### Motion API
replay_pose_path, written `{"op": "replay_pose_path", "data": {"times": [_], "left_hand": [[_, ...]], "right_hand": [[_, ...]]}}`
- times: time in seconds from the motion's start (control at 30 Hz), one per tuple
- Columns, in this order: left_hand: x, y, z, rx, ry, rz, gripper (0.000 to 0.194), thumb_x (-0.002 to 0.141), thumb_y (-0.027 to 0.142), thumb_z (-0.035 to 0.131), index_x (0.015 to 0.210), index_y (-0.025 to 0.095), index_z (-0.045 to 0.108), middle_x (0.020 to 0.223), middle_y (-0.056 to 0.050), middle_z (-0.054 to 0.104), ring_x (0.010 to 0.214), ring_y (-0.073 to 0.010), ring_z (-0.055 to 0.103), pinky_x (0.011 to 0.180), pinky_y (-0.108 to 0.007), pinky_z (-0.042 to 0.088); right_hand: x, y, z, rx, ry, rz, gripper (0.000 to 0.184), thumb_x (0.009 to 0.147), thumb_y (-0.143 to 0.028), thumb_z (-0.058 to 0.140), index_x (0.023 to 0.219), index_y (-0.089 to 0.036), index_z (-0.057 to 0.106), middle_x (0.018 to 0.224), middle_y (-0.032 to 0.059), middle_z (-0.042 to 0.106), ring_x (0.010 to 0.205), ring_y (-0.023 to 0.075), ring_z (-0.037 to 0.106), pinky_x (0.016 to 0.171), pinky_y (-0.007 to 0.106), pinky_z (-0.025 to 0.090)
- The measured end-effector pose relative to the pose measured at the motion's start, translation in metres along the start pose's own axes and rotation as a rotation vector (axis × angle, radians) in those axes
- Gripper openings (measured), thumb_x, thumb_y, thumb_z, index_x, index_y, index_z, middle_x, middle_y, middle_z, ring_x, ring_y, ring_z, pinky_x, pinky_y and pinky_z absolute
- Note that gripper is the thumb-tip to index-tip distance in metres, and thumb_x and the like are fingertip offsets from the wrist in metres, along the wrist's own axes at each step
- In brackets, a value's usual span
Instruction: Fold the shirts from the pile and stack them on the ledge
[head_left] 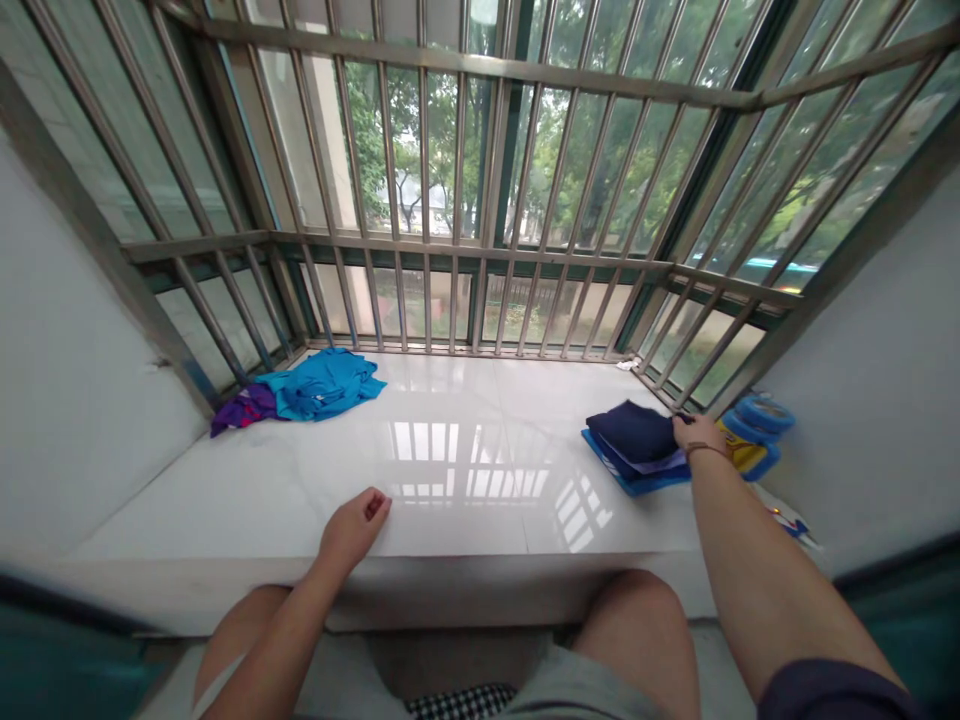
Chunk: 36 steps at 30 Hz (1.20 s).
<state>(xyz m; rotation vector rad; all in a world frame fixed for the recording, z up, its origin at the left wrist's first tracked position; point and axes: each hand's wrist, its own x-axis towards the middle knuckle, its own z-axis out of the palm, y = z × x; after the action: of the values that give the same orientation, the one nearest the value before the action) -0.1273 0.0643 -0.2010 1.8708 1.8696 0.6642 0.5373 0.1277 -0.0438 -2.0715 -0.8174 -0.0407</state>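
Note:
My right hand [700,434] is at the right edge of a pile of folded clothes, its fingers closed on the corner of the top piece, a dark navy garment [634,430]. Beneath that garment lie folded blue clothes [637,484], their edges showing at the front. My left hand [355,524] hovers or rests near the front edge of the white sill, fingers curled in and nothing visible in them. At the back left, a crumpled bright blue garment [322,385] lies against a purple one [247,408].
A blue-lidded container with a yellow label [739,440] stands against the right wall, partly behind my hand. Next to my forearm lies a white printed packet [791,522]. Metal window bars [472,250] enclose the glossy white sill [465,400] on three sides.

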Motion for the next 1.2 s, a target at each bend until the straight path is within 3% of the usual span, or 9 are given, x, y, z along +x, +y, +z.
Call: {"op": "replay_pose_path", "data": {"times": [0.17, 0.33, 0.43, 0.57, 0.7, 0.8, 0.97, 1.1, 1.2], "left_hand": [[-0.002, 0.006, 0.001, -0.004, 0.011, -0.012, 0.025, 0.101, 0.039, 0.055, 0.084, 0.024, 0.064, 0.073, 0.002, 0.067, 0.071, -0.0158, 0.062, 0.068, -0.027, 0.037], [-0.004, 0.012, -0.002, -0.022, 0.024, -0.022, 0.021, 0.1, 0.034, 0.059, 0.084, 0.023, 0.065, 0.075, 0.003, 0.069, 0.071, -0.0141, 0.061, 0.067, -0.026, 0.035], [-0.005, 0.009, -0.004, -0.054, 0.029, -0.015, 0.021, 0.1, 0.034, 0.059, 0.084, 0.022, 0.066, 0.076, 0.002, 0.069, 0.071, -0.0142, 0.061, 0.068, -0.026, 0.037], [0.006, 0.002, -0.007, -0.044, 0.038, -0.026, 0.022, 0.103, 0.035, 0.056, 0.088, 0.022, 0.067, 0.077, 0.001, 0.071, 0.074, -0.0154, 0.065, 0.07, -0.025, 0.042], [0.042, 0.004, -0.012, 0.077, 0.09, -0.083, 0.022, 0.103, 0.033, 0.054, 0.091, 0.022, 0.069, 0.084, -0.002, 0.074, 0.081, -0.0186, 0.068, 0.073, -0.028, 0.044], [0.077, 0.008, -0.016, 0.153, 0.145, -0.104, 0.023, 0.104, 0.027, 0.05, 0.11, 0.02, 0.071, 0.119, -0.01, 0.075, 0.095, -0.0212, 0.07, 0.083, -0.031, 0.048], [0.131, 0.004, -0.034, 0.281, 0.14, -0.127, 0.042, 0.099, 0.015, 0.049, 0.137, 0.021, 0.066, 0.173, -0.013, 0.04, 0.119, -0.0279, 0.069, 0.097, -0.038, 0.053], [0.165, -0.017, -0.065, 0.346, 0.129, -0.243, 0.047, 0.092, 0.013, 0.051, 0.137, 0.014, 0.067, 0.18, -0.021, 0.023, 0.118, -0.0365, 0.07, 0.094, -0.048, 0.057], [0.181, -0.031, -0.087, 0.355, 0.104, -0.241, 0.043, 0.089, 0.02, 0.06, 0.131, 0.015, 0.071, 0.175, -0.025, 0.034, 0.112, -0.0373, 0.073, 0.092, -0.048, 0.058]], "right_hand": [[-0.01, 0.016, 0.009, -0.293, -0.147, 0.067, 0.04, 0.089, -0.028, 0.07, 0.122, -0.005, 0.077, 0.141, 0.0401, 0.061, 0.138, 0.0436, 0.057, 0.11, 0.058, 0.04], [-0.009, 0.003, 0.024, -0.404, -0.425, 0.043, 0.024, 0.093, -0.025, 0.063, 0.094, -0.012, 0.084, 0.12, 0.0319, 0.075, 0.121, 0.0377, 0.07, 0.102, 0.048, 0.047], [-0.032, -0.001, 0.029, -0.451, -0.3, 0.005, 0.033, 0.096, -0.031, 0.062, 0.11, -0.008, 0.082, 0.132, 0.0375, 0.068, 0.137, 0.0452, 0.059, 0.108, 0.06, 0.042], [-0.131, 0.001, 0.048, -0.3, -0.024, -0.549, 0.047, 0.1, -0.039, 0.057, 0.136, -0.011, 0.071, 0.151, 0.0307, 0.059, 0.154, 0.0438, 0.041, 0.12, 0.068, 0.03], [-0.271, 0.011, 0.083, -0.268, -0.375, -0.765, 0.052, 0.103, -0.044, 0.049, 0.14, -0.015, 0.07, 0.155, 0.0235, 0.059, 0.15, 0.0439, 0.047, 0.114, 0.066, 0.042], [-0.336, 0.018, 0.098, -0.262, -0.484, -0.796, 0.05, 0.106, -0.044, 0.045, 0.143, -0.02, 0.07, 0.157, 0.0182, 0.059, 0.151, 0.042, 0.048, 0.118, 0.066, 0.04], [-0.345, 0.018, 0.096, -0.233, -0.435, -0.803, 0.045, 0.102, -0.032, 0.047, 0.136, -0.022, 0.075, 0.151, 0.0131, 0.066, 0.143, 0.036, 0.057, 0.122, 0.055, 0.04], [-0.339, 0.018, 0.094, -0.225, -0.427, -0.809, 0.045, 0.099, -0.029, 0.05, 0.137, -0.023, 0.074, 0.15, 0.0114, 0.067, 0.143, 0.0348, 0.058, 0.122, 0.054, 0.041], [-0.342, 0.019, 0.096, -0.232, -0.41, -0.807, 0.046, 0.098, -0.028, 0.05, 0.136, -0.023, 0.075, 0.15, 0.011, 0.067, 0.142, 0.0352, 0.058, 0.121, 0.055, 0.041]]}}
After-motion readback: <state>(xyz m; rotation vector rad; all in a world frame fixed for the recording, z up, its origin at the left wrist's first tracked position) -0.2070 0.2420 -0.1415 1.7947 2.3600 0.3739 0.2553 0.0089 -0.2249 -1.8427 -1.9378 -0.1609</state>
